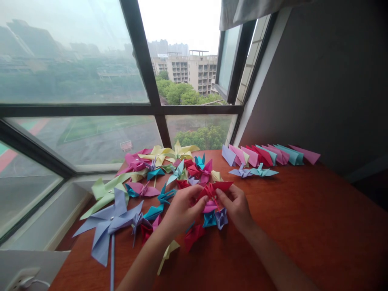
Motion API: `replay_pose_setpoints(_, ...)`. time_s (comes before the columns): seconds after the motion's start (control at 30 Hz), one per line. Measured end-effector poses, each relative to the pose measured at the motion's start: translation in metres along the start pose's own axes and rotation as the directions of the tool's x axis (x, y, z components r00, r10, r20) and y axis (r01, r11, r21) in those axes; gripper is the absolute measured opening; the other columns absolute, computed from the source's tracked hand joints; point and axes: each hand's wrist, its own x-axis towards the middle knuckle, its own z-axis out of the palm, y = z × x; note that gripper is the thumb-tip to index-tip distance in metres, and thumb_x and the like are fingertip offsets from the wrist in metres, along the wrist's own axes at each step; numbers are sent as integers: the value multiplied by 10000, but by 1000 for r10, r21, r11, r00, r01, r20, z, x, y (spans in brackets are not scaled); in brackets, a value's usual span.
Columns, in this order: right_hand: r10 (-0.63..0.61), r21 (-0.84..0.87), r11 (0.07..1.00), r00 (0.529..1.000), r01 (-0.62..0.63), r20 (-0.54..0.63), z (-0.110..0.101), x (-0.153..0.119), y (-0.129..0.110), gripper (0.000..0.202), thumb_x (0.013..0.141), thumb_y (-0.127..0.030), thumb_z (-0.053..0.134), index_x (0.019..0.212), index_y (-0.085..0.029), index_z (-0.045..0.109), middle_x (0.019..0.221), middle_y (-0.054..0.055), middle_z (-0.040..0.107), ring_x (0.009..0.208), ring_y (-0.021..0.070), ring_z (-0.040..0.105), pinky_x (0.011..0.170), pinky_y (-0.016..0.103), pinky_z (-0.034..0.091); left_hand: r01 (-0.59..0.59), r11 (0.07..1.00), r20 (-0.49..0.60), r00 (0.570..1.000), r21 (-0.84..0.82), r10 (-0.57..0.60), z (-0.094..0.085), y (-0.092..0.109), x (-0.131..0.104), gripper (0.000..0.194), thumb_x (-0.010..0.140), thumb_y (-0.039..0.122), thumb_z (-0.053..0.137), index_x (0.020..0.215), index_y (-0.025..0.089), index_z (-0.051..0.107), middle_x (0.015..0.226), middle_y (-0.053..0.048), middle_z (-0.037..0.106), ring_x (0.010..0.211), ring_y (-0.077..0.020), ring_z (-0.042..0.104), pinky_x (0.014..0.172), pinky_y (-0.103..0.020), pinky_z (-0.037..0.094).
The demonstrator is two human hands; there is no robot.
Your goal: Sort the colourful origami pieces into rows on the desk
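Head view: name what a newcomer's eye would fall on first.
First, the red paper crane held between left hand and right hand, mid-picture, amid colourful paper figures. Then the big lilac pinwheel at the table's left side, and the row of folded paper pieces near its far edge, to the right.

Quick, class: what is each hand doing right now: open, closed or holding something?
Left hand: closed, holding one side of the red origami crane.
Right hand: closed, holding the crane's other side.
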Motion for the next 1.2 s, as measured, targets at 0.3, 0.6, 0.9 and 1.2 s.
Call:
replay_pose_setpoints(0.3, 31, 111, 993, 995, -42, 95, -7, 6, -9, 201, 787, -370, 741, 845, -177, 736, 808, 38, 705, 751, 174, 641, 682, 276, 526, -18, 998, -8, 1000, 64, 19, -6, -6, 1, 161, 894, 289, 584, 860, 162, 677, 730, -13, 645, 655, -136, 531, 597, -216, 402)
replay_pose_setpoints(0.6, 203, 417, 876, 969, -242, 138, -14, 10, -5, 193, 689, -303, 831, 815, -180, 752, 659, -18, 644, 554, 72, 480, 534, 195, 390, 99, 932, 72, 994, -349, -78, -11, -7, 1, 223, 869, 367, 662, 915, 158, 725, 847, -47, 709, 799, -187, 625, 705, -245, 470)
replay_pose_setpoints(0.9, 288, 643, 686, 939, -340, 189, -22, 15, -4, 143, 688, -258, 824, 729, -197, 701, 562, -35, 606, 512, 80, 517, 510, 189, 434, 215, 787, 91, 976, -578, -200, -14, -1, 1, 221, 785, 359, 761, 784, 144, 710, 726, 2, 659, 657, -109, 542, 625, -196, 416)
replay_pose_setpoints(1.2, 282, 663, 689, 951, -292, 126, -27, 21, -6, 156, 711, -248, 791, 681, -175, 657, 560, -38, 556, 512, 68, 461, 486, 183, 393, 238, 799, 69, 968, -552, -241, -19, -1, 1, 261, 777, 384, 762, 750, 138, 677, 690, 5, 627, 637, -104, 518, 601, -193, 384)
